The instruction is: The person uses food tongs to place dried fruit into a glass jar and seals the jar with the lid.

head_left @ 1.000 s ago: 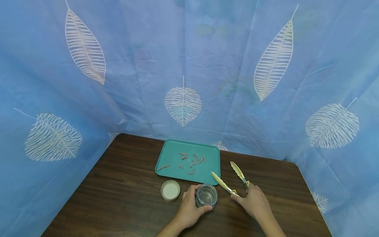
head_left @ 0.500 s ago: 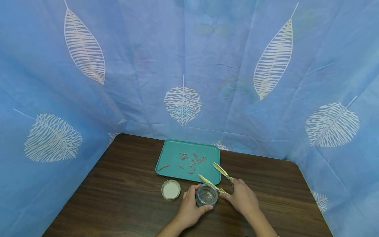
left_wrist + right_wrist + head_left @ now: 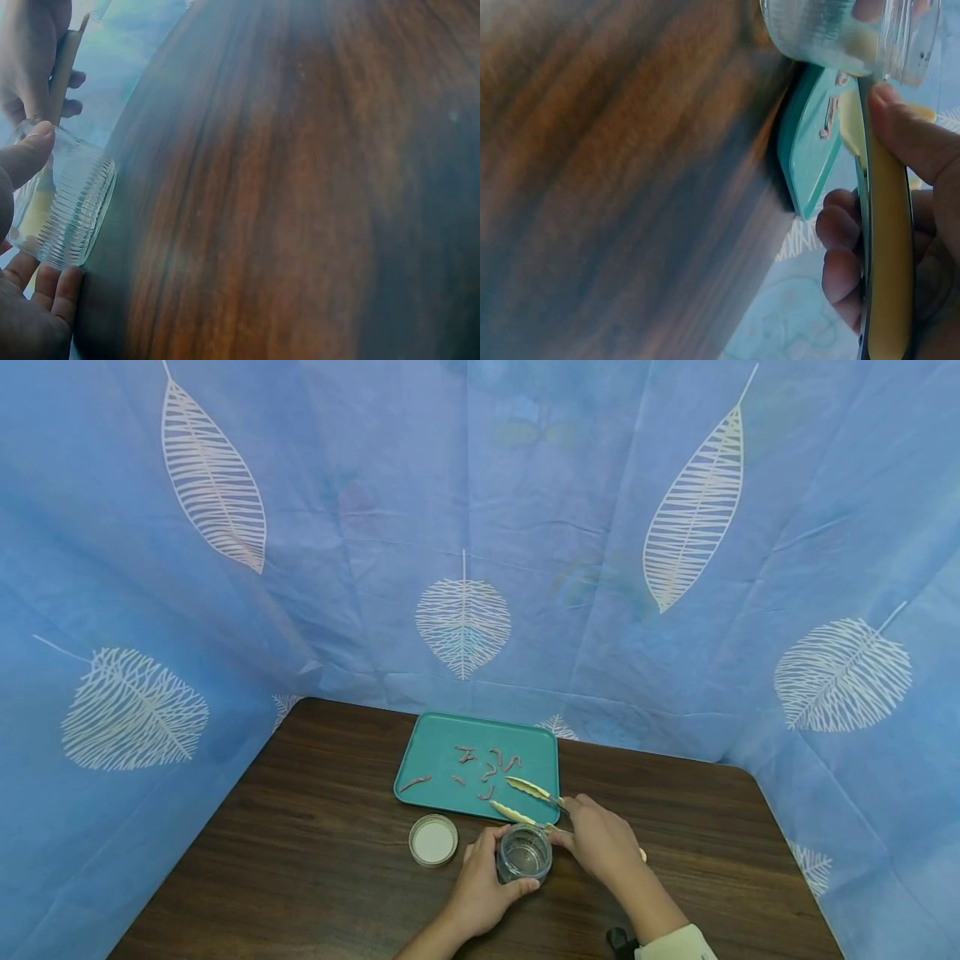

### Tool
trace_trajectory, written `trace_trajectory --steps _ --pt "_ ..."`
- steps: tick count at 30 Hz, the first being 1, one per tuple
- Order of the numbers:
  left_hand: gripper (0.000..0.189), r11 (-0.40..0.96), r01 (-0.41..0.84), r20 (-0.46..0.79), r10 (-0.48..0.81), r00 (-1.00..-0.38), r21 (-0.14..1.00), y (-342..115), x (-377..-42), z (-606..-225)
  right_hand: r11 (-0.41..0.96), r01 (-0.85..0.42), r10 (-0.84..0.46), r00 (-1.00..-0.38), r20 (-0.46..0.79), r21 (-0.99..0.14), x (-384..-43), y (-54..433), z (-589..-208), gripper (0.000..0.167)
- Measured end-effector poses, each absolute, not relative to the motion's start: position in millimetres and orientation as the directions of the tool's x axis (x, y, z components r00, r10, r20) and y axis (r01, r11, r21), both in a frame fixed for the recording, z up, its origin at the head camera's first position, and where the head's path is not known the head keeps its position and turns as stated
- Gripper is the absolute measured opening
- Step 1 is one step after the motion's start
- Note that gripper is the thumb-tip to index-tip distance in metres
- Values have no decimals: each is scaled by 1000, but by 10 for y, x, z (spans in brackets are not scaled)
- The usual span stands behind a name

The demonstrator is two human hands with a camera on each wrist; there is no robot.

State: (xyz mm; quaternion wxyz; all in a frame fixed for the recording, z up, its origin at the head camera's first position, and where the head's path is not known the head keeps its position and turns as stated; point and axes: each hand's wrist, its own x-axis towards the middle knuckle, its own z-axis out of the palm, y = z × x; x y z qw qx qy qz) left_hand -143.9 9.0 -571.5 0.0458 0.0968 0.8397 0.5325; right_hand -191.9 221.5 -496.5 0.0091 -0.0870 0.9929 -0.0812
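My left hand (image 3: pixel 480 889) grips a clear ribbed jar (image 3: pixel 523 855), thumb and fingers curled round its sides, its open mouth facing up. In the left wrist view the jar (image 3: pixel 75 202) shows its ridged wall between thumb and fingers. My right hand (image 3: pixel 600 839) holds yellow-tipped tongs (image 3: pixel 528 787), their arms spread apart over the near right part of the teal tray (image 3: pixel 435 731). Several small pinkish worm-like pieces (image 3: pixel 488 771) lie on that tray, with nothing between the tong tips. In the right wrist view the tongs' yellow handle (image 3: pixel 889 255) lies between thumb and fingers.
A round lid (image 3: pixel 432 842) with a pale inside rests on the dark wooden table (image 3: pixel 315 860), left of the jar. Behind the table hangs a blue cloth (image 3: pixel 360 527) with white leaf prints. The tray stands near the table's far edge.
My right hand has brought the tongs leftward from beside the tray to over its near right part, and the tips have drawn somewhat closer together. The left hand and jar stay put.
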Motion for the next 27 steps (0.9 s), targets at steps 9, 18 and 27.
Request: trace_trajectory --steps 9,18,27 --pt "87 414 111 21 216 -976 904 84 -1451 -5724 963 -262 -263 -965 -7 -62 -2043 2124 -4891 62" --pt "88 420 108 15 219 -976 901 87 -1443 -5705 965 -235 -244 -968 -63 -118 -2093 2095 -4917 58" --pt "87 422 105 10 222 -975 900 80 -1460 -5736 965 -224 -234 -970 -60 -139 -2098 2105 -4981 53"
